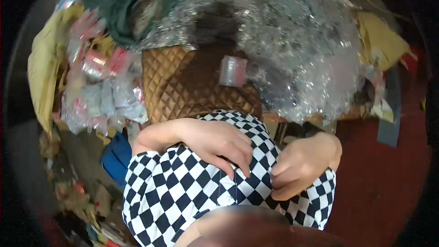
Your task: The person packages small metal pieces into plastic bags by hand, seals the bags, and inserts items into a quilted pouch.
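Both hands are at the front of the black-and-white checkered shirt (pixel 183 174) I wear. My left hand (pixel 222 144) reaches across the chest, its fingers bent down and closed on the cloth by the front seam. To its right, my right hand (pixel 304 164) is curled closed near the shirt's right side. Its fingertips are partly hidden and blurred, so what lies in them does not show. Farther off, a small clear plastic packet with a pink-red edge (pixel 233 71) sits on the brown quilted cloth (pixel 167 75), away from both hands.
A large heap of shiny clear plastic pieces (pixel 311 50) spreads across the far middle and right. Pink-and-clear packets (pixel 100 96) pile up at left beside a yellow sack (pixel 48 64). Dark green cloth (pixel 114 9) lies far left. A blue case (pixel 116 158) is below; reddish floor (pixel 375 183) lies right.
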Demonstrator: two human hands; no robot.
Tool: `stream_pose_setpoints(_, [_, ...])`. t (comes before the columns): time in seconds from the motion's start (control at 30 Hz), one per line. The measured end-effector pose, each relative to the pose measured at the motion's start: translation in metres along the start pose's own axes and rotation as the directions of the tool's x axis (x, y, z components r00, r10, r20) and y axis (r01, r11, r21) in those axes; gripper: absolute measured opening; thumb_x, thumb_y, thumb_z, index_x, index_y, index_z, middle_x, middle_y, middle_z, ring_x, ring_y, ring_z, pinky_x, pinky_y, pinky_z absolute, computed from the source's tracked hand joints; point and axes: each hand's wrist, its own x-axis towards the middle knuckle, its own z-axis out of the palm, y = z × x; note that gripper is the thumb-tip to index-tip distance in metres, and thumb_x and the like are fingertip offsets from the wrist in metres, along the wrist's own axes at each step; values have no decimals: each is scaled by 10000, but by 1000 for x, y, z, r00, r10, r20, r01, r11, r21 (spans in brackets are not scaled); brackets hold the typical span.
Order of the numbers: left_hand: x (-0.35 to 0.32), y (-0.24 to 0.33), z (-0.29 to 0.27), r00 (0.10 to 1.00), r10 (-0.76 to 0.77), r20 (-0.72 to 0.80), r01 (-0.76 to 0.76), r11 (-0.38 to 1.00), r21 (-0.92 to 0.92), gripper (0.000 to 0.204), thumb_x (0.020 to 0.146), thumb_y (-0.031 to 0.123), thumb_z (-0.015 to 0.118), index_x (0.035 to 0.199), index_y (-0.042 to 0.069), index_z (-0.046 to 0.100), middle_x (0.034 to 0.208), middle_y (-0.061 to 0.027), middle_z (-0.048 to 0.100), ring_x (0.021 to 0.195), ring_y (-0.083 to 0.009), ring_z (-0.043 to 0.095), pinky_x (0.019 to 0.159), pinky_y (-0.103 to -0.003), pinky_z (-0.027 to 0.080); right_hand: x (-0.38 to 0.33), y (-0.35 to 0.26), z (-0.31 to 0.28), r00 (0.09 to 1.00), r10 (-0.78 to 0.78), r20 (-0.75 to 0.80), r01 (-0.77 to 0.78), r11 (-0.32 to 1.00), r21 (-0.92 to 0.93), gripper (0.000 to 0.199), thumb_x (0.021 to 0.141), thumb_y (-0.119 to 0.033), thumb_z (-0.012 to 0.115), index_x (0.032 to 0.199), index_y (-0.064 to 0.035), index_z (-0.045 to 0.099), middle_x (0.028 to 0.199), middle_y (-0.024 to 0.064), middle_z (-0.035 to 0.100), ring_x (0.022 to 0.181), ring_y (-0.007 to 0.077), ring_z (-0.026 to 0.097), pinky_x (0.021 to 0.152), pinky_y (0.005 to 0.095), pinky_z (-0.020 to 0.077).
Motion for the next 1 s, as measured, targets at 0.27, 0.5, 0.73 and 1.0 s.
stream_pose_setpoints(0.27, [42, 38, 3, 959, -117, -257, 184, 950, 253, 364, 831, 327, 693, 1057, 59, 597, 940, -82, 616, 816, -277, 595, 660, -361, 472, -8, -29, 19, 670, -324, -668, -187, 797, -574, 201, 803, -158, 620, 838, -6, 493, 631, 140, 626, 479, 192, 583, 398, 280, 355])
stream_pose_setpoints(0.5, [25, 16, 7, 892, 343, -293, -198, 881, 429, 99, 848, 118, 665, 901, 42, 629, 802, -80, 630, 657, -234, 600, 570, -315, 470, 34, -7, 2, 474, -391, -789, 33, 903, -429, 190, 758, -106, 651, 600, -63, 556, 614, 55, 603, 466, 165, 543, 405, 261, 411])
stream_pose_setpoints(0.73, [21, 16, 4, 890, 29, -454, 0, 998, 63, 58, 845, 98, 672, 847, 45, 651, 801, -83, 624, 680, -252, 606, 580, -333, 468, 43, 4, 19, 396, -418, -818, 318, 898, -305, 136, 855, -77, 547, 741, -79, 622, 674, 19, 637, 562, 119, 608, 438, 243, 490])
stream_pose_setpoints(1.0, [-12, 15, 29, 838, 80, -539, -38, 995, 89, 63, 858, 102, 650, 828, 47, 651, 800, -64, 626, 691, -243, 609, 576, -332, 469, 89, 36, 12, 234, -396, -888, 553, 805, -214, 171, 807, -108, 546, 640, -113, 510, 602, 32, 567, 521, 120, 549, 451, 250, 498])
